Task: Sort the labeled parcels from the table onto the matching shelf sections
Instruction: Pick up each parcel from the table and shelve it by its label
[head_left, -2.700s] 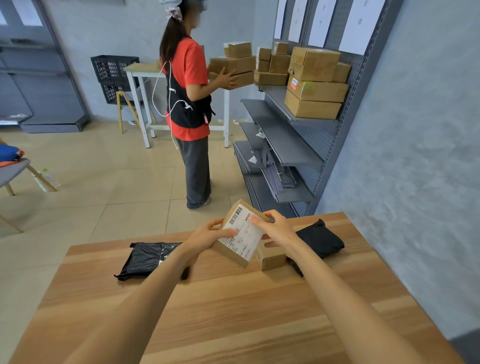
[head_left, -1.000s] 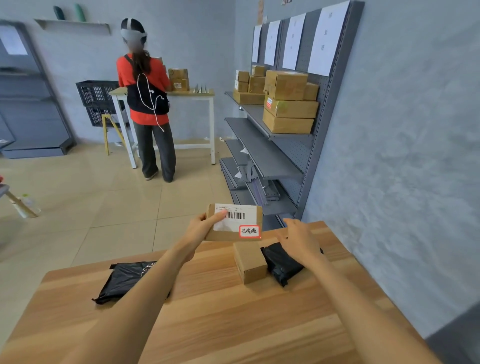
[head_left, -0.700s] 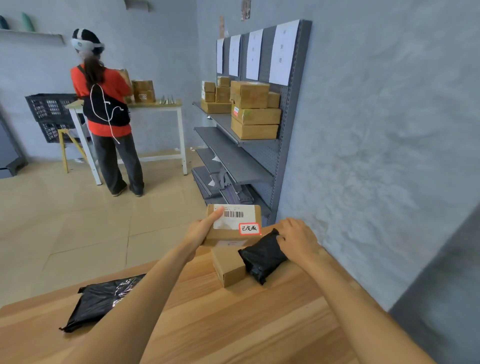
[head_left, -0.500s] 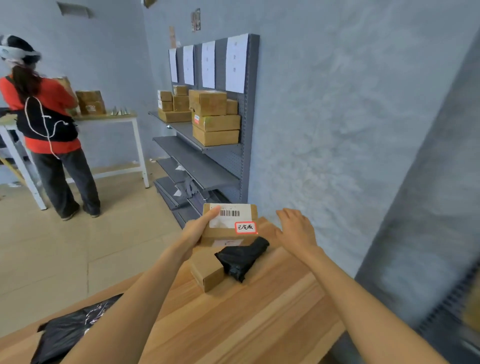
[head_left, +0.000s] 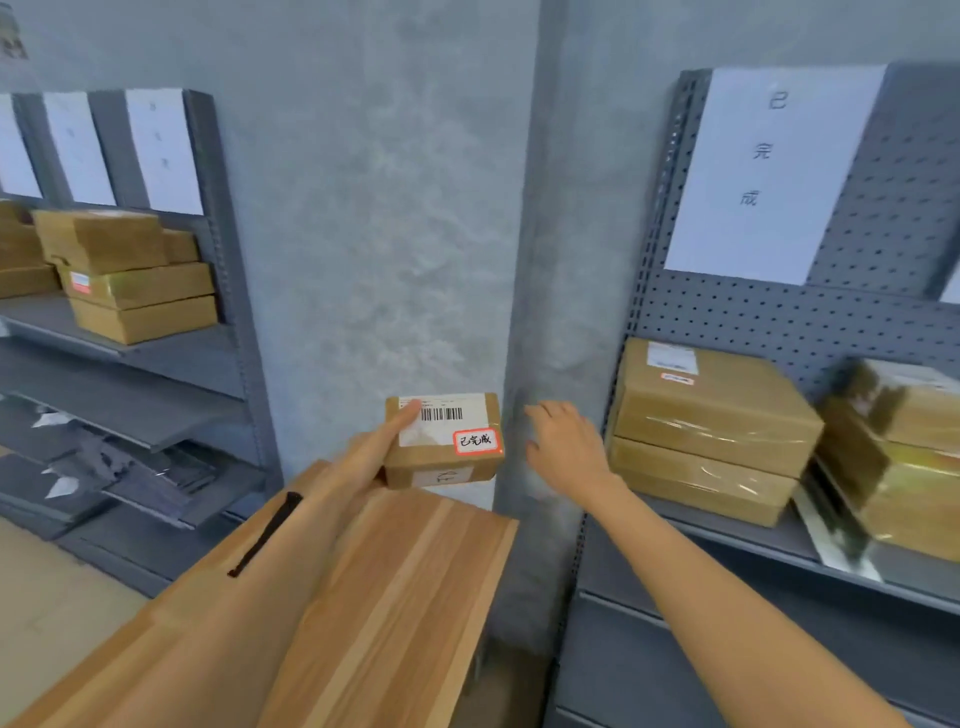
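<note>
Small brown parcel (head_left: 444, 441), barcode label and red-edged sticker up, held level above table corner

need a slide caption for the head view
Left hand holds a labelled parcel above the table; open right hand reaches toward the shelf.

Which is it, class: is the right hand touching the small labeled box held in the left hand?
Apart. The head view shows grey wall between the right hand and the small labeled box; only the left hand grips it.

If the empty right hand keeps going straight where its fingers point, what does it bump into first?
Probably the grey wall pillar just beyond the right hand. Its fingers point up and slightly left, toward the pillar, not the stacked boxes on the shelf. Depth is hard to judge.
</note>
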